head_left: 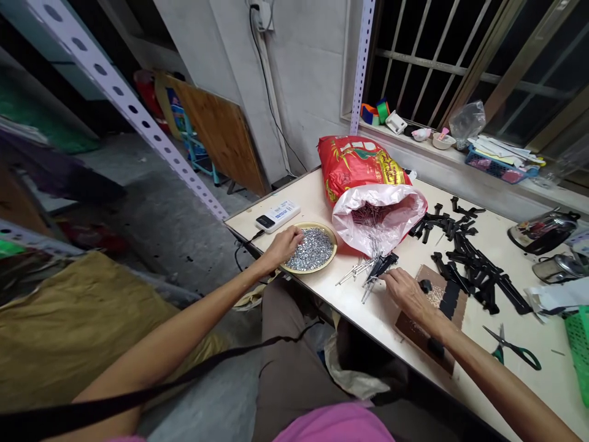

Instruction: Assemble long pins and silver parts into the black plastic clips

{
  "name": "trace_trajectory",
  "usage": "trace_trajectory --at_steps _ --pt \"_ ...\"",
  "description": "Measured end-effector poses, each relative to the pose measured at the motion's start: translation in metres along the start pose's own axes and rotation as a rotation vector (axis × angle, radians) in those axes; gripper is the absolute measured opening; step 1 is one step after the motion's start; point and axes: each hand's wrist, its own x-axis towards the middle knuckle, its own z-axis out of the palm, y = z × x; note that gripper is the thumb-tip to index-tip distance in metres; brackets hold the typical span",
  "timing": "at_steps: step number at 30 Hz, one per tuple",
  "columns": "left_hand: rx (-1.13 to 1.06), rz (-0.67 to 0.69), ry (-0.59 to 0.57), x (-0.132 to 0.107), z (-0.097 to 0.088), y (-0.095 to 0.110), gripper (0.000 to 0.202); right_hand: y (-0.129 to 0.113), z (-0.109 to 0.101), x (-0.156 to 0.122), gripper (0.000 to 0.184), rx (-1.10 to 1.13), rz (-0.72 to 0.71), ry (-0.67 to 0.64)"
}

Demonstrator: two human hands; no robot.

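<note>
My left hand is at the left rim of a yellowish bowl filled with small shiny metal pieces. Its fingers are pinched together, and what they hold is hidden. My right hand has its fingertips closed beside a small heap of long thin metal rods and black plastic parts; whatever is in that pinch is too small to name. Behind the heap lies a red plastic sack, its white mouth open towards me, with more rods inside. Under my right wrist is a brown board with black pieces on it.
Many black plastic parts are spread over the right of the table. Scissors lie nearer, beside a green basket. A white device sits left of the bowl. A kettle stands by the window sill.
</note>
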Motion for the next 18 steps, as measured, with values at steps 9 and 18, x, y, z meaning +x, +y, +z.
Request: trace_trajectory --at_steps 9,18 --pt "-0.837 -0.499 0.022 -0.005 0.009 0.028 0.015 -0.041 -0.009 0.051 0.024 0.394 0.371 0.219" --pt "-1.221 -0.572 -0.079 -0.048 0.040 0.069 0.012 -0.076 -0.002 0.080 0.026 0.423 0.315 0.255"
